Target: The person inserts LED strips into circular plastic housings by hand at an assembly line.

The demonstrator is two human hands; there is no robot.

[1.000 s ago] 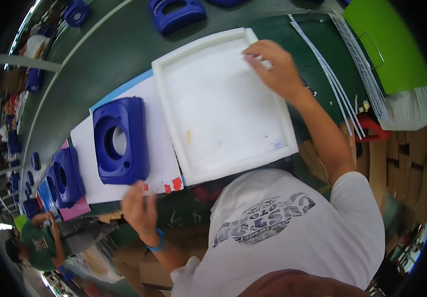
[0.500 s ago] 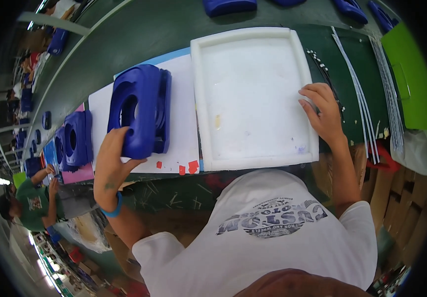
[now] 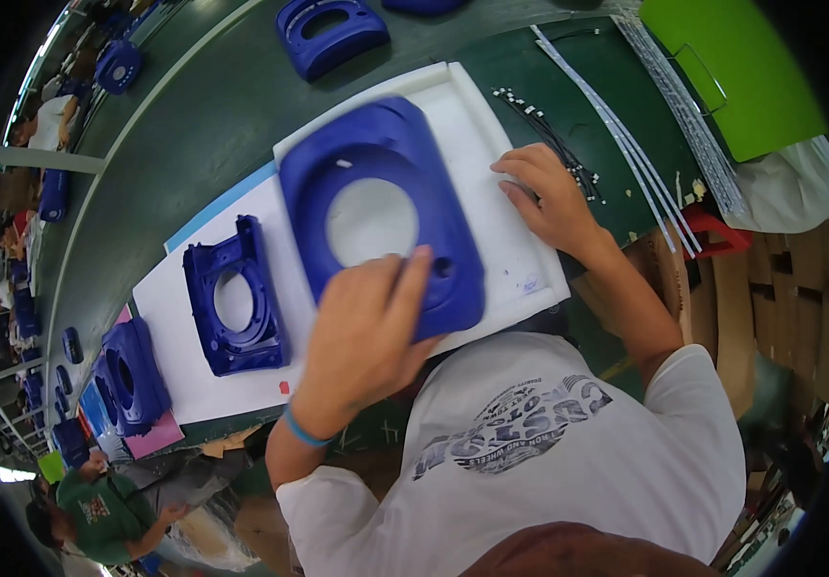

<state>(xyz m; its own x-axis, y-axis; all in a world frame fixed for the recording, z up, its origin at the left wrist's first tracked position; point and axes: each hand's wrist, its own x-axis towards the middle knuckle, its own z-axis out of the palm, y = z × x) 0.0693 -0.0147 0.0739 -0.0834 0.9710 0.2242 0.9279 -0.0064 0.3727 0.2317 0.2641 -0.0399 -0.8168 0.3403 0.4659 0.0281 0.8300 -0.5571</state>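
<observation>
My left hand [image 3: 366, 327] grips the lower edge of a blue plastic housing cover [image 3: 448, 216] with a large round hole. It holds the cover over a shallow white foam-edged tray [image 3: 480, 173], hiding much of it; whether the two touch I cannot tell. Near the tray's right rim is my right hand [image 3: 549, 197], fingers bent and apart, with nothing visible in them. A second blue housing part [image 3: 265, 322], its ribbed inside facing up, lies on the white sheet [image 3: 169, 337] left of the tray.
Black cables with white connectors [image 3: 554, 139], long pale strips [image 3: 616, 135] and a green bin [image 3: 741, 77] are on the right. More blue housings [image 3: 136, 375] stand at left, others [image 3: 333, 53] at the far side. A co-worker [image 3: 97, 510] is at lower left.
My left hand has lifted the blue cover off the other housing part and carried it right, over the tray. The ribbed part now lies exposed on the sheet. The whole view has turned.
</observation>
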